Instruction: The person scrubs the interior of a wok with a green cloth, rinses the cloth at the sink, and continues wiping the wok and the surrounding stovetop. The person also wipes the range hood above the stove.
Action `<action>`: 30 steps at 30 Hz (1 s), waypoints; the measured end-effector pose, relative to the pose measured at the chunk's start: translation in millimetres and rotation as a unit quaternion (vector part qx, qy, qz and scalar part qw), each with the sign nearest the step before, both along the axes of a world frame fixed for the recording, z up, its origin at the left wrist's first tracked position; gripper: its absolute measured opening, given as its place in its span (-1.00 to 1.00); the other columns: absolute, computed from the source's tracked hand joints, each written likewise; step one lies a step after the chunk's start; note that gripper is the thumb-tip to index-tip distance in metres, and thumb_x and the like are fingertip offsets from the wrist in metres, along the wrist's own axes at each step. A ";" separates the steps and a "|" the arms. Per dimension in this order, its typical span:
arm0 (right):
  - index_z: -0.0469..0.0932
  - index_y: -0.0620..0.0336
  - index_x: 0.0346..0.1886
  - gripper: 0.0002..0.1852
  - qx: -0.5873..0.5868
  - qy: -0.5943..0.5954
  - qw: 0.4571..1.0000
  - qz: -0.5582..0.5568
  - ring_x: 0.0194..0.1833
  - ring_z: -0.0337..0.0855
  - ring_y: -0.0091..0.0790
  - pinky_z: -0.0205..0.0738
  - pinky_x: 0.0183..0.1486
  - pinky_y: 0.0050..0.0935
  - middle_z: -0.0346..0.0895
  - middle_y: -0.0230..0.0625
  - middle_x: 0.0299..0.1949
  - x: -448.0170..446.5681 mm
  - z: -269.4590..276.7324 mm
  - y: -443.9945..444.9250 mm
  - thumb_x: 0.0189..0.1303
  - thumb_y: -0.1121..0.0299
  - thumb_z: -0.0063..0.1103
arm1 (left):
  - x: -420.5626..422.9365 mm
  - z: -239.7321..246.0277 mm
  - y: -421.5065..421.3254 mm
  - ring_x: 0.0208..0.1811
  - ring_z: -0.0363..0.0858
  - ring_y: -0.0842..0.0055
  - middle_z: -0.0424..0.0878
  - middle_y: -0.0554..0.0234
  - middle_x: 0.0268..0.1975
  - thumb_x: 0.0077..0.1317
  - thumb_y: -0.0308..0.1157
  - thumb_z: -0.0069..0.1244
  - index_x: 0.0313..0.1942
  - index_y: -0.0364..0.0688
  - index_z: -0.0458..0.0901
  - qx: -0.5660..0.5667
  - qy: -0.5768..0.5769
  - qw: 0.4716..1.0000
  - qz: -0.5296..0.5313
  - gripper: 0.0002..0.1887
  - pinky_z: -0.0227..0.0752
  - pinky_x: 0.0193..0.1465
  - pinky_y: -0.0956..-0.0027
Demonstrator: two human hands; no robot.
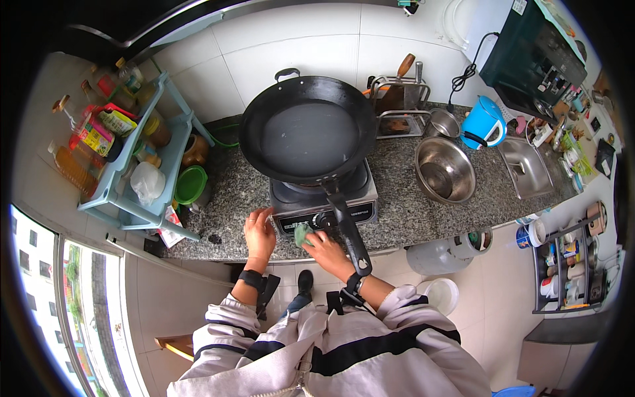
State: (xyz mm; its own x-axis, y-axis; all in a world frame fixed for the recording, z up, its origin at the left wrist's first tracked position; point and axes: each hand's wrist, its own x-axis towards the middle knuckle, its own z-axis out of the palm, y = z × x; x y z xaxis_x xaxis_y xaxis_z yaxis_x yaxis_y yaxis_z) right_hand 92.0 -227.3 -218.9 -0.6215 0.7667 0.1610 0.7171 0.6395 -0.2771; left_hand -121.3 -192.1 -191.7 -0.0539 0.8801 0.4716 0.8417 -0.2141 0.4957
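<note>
My right hand (325, 249) grips a green scouring pad (301, 235) and presses it against the front panel of a gas stove (364, 212), beside the control knob (323, 220). At the stove's front left corner is my left hand (260, 233); its fingers are bent, and something small and pale shows at the fingertips, too unclear to name. A large black wok (308, 134) sits on the burner. Its long handle (351, 233) slants forward past the stove's front, just right of my right hand.
Left stands a blue shelf rack (171, 173) with bottles and jars, beside a green-lidded container (191, 184). Rightward on the granite counter (397, 196) are a steel bowl (445, 170), a knife rack (403, 106), a blue kettle (483, 122) and a sink (527, 171). Below is a gas cylinder (436, 257).
</note>
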 end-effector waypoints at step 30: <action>0.64 0.03 -0.07 -0.68 -0.153 0.361 0.913 -0.111 0.03 0.53 -0.21 0.50 0.02 -0.28 0.54 -0.41 0.00 51.7 -43.3 3.4 0.04 0.42 0.21 | -45.2 -97.1 4.5 -0.17 0.67 0.50 0.74 0.17 -0.22 0.07 -0.80 -0.36 -0.13 -0.33 0.67 -0.283 -0.363 0.887 -0.011 -0.52 0.51 -0.02 0.46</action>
